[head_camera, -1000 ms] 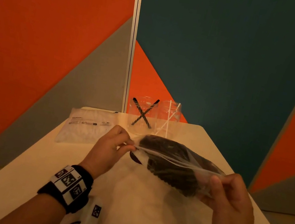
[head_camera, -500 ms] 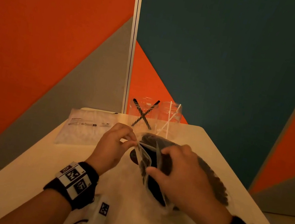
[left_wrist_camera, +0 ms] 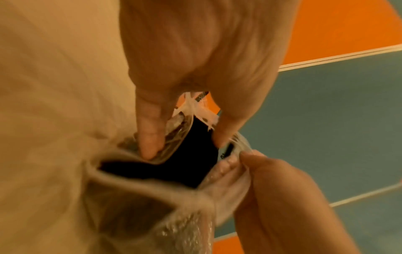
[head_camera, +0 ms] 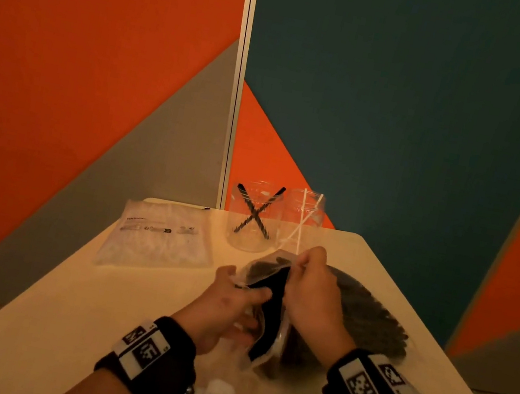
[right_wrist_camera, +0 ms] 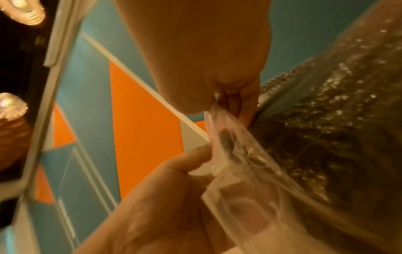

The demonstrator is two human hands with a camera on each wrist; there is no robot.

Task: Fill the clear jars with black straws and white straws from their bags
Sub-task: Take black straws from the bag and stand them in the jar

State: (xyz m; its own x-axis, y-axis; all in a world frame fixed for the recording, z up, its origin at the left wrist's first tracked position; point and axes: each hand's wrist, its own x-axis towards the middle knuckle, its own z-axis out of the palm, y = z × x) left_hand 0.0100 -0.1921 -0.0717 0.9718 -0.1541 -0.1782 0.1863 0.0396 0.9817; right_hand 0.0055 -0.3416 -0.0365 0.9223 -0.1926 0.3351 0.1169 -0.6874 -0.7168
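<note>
Head view shows, farthest left on the table (head_camera: 40, 314), the bag of white straws (head_camera: 158, 236) lying flat and untouched. Next along stand the two clear jars: the left jar (head_camera: 253, 216) holds two black straws (head_camera: 253, 218) crossed, the right jar (head_camera: 303, 221) a couple of white straws (head_camera: 300, 225), so filling has barely begun.

In front of them both hands have come together on the bag of black straws (head_camera: 366, 316). A second ago they were spread wide, one at each end of the bag's top edge; half a second ago the right was crossing over. Now the left hand (head_camera: 225, 308) pinches the near lip of the mouth between thumb and curled fingers, and the right hand (head_camera: 310, 296) pinches the far lip, its fingers folded over the plastic. The mouth that was stretched flat now gapes, a dark opening between the two lips.

The left wrist view shows that gap plainly, with a fingertip pressing each rim. The right wrist view is blurred, so I cannot say whether the seal is parted along its whole length.

I'd judge the bag is now open enough to reach in, so the next black straws could be drawn out and carried to the left jar.
</note>
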